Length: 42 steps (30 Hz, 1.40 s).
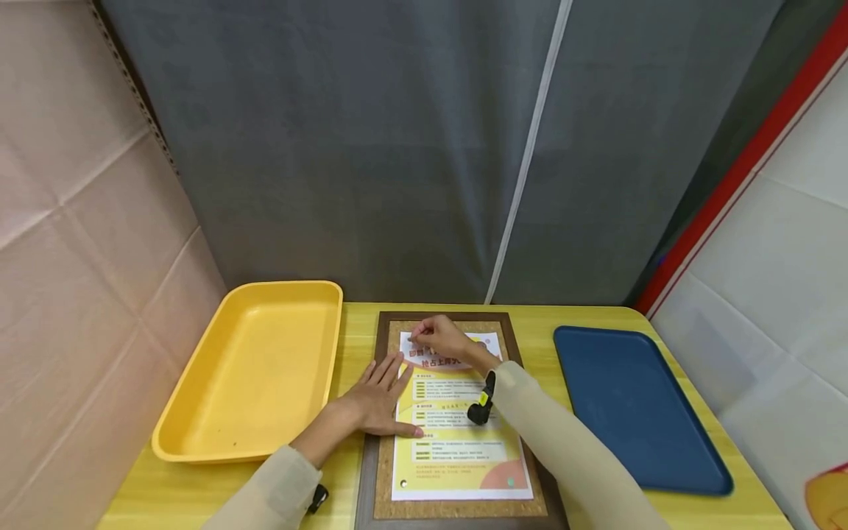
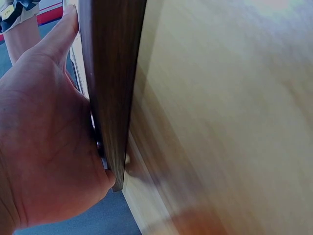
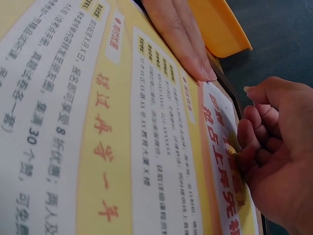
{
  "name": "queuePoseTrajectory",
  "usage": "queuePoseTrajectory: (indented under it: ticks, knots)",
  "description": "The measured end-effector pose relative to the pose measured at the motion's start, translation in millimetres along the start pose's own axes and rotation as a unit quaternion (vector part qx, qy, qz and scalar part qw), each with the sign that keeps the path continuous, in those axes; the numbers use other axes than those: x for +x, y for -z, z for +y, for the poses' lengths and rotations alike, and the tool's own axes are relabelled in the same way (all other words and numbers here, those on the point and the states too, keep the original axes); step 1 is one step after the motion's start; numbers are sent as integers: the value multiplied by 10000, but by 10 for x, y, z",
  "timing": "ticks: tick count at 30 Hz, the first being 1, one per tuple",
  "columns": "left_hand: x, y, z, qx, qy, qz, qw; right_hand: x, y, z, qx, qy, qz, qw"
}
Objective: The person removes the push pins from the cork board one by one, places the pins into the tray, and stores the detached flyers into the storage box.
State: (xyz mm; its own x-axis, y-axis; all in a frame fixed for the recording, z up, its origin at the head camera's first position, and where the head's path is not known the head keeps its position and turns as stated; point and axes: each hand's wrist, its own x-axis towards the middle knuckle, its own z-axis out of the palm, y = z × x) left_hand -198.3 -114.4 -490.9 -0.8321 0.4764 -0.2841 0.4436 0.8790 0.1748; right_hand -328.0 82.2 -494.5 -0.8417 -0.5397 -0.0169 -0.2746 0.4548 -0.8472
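Observation:
A printed poster sheet (image 1: pixel 457 449) lies on a cork board (image 1: pixel 387 486) with a dark brown wooden frame (image 1: pixel 382 335). My left hand (image 1: pixel 377 401) rests with spread, straight fingers across the board's left side, its thumb and fingertips on the sheet. In the left wrist view, the palm is close along the frame's edge (image 2: pixel 110 88). My right hand (image 1: pixel 445 337) is over the sheet's top left corner with curled fingers. Any small thing at its fingertips (image 3: pixel 248 93) is hidden. Small round pins show at the sheet's lower corners, a golden one (image 1: pixel 403 483) and a green one (image 1: pixel 511 482).
A yellow tray (image 1: pixel 248 442) stands on the wooden table (image 1: pixel 341 464) to the left. To the right lies a dark blue tray (image 1: pixel 636 412). A grey curtain (image 1: pixel 371 162) hangs behind the table, and pale panels stand on both sides.

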Motion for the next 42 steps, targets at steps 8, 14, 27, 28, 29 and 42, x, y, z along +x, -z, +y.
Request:
queuePoseTrajectory:
  ticks: [8,14,27,28,29,42]
  knots:
    - [87,-153,-112,-264,-184,137,9994,-100,93,-31,61,-126,-94,9999]
    - [105,-171,-124,-246,-195,188,9993,-179,187,-48,214,-282,-127,9993]
    - [10,-27,-27,-106,-78,111,9999,-348,418,-63,236,-311,-50,9992]
    - [13,-32,-34,-159,-93,117,9998,-360,436,-59,194,-269,-35,9994]
    - [21,-43,-45,-227,-118,141,9996,-375,456,-61,160,-260,-25,9995]
    - [38,-36,-52,-234,-106,129,9996,-569,755,20,20,-297,48,9995]
